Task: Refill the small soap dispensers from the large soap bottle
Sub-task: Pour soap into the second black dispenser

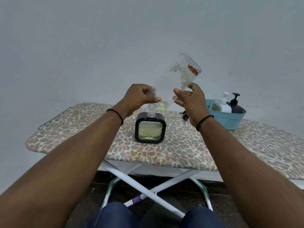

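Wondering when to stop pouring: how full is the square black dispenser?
Partly full: through the square black dispenser's window, yellowish soap reaches well up, with a clear band above.

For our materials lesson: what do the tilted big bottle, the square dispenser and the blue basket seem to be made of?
Big bottle: clear, probably plastic; you see through it.
Square dispenser: glossy black frame, likely plastic; textured clear window shows yellowish liquid.
Blue basket: matte plastic, perforated weave pattern.

Setting: domestic room, likely a home. Evidence: folding ironing board with leopard-print cover serves as the work surface, white crossed legs beneath. Plain pale wall behind, dark tiled floor. Blue plastic basket holds household pump bottles.
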